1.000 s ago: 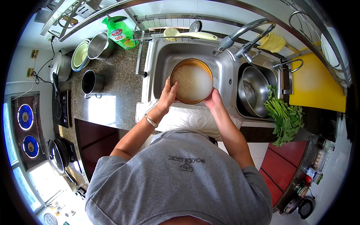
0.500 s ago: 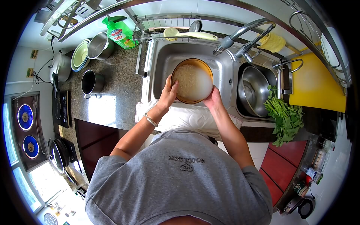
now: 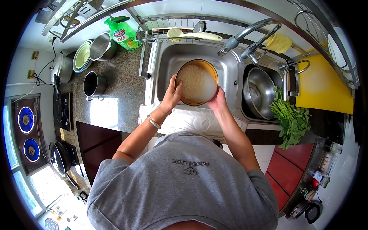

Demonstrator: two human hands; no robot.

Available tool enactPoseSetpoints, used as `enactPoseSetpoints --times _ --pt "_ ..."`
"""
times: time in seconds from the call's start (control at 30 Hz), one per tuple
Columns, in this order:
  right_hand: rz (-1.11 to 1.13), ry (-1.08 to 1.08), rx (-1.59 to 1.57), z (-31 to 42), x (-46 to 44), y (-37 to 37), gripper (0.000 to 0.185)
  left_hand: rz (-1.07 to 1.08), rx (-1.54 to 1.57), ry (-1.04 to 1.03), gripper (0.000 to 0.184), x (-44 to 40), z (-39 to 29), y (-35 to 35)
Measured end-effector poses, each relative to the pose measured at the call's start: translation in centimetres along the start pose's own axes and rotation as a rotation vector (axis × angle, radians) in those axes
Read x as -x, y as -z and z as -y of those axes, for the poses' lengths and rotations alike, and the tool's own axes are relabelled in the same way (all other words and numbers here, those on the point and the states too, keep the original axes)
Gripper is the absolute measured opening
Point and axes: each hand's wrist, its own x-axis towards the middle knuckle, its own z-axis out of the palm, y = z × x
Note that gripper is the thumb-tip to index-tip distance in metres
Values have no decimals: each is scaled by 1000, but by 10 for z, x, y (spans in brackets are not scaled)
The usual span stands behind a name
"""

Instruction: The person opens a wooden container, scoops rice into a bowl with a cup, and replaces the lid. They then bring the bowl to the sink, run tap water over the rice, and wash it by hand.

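Observation:
Both my hands hold an amber bowl [image 3: 209, 67] over the steel sink [image 3: 165, 57]. White rice [image 3: 189, 81] fills its left part, and cloudy whitish water [image 3: 209, 89] lies at the lower right. My left hand [image 3: 171, 96] is closed on the left rim, its thumb over the edge. On the lower right side, my right hand [image 3: 218, 100] grips the bowl, with most of its fingers hidden beneath. Above and to the right of the bowl, the faucet [image 3: 227, 48] shows no stream of water.
A second basin on the right holds a steel bowl [image 3: 255, 94]. Leafy greens [image 3: 289, 119] hang over the counter edge beside it. A white cloth [image 3: 188, 119] drapes the sink's front. A dark pot [image 3: 94, 84] and a green spray bottle [image 3: 123, 35] stand on the left counter.
The cloudy water in the bowl has shifted and covers less of the rice, so more grains show. Both hands stay in nearly the same place on the bowl.

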Motion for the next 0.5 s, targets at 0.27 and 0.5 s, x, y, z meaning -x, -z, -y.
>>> enactPoseSetpoints --times 0.27,0.5 --pt "-32 11 3 0 4 -6 34 0 -81 -75 49 -2 -1 2" --pt "-31 20 -25 -1 7 -11 35 -10 -181 -95 49 -6 -2 5"
